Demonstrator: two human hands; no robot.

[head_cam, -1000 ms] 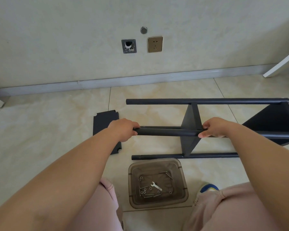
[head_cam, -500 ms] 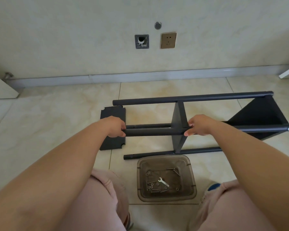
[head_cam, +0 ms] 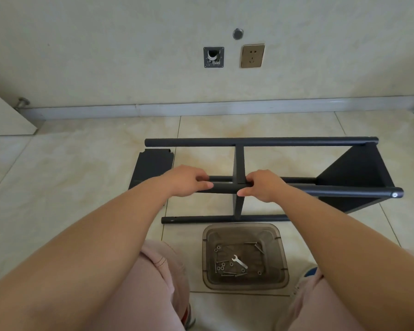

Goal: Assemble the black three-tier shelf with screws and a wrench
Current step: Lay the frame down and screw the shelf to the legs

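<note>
Both hands slid inward: left hand (head_cam: 185,181) and right hand (head_cam: 263,186) grip the near pole (head_cam: 344,190); hold either side of the middle panel (head_cam: 239,163) and keep it level.

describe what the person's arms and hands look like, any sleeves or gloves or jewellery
Both arms are bare from hand to the frame's edge: no sleeves in view. The left hand and right hand wear no gloves, and no rings, watch or bracelet show on either. Fingernails are short and unpainted where visible.
</note>
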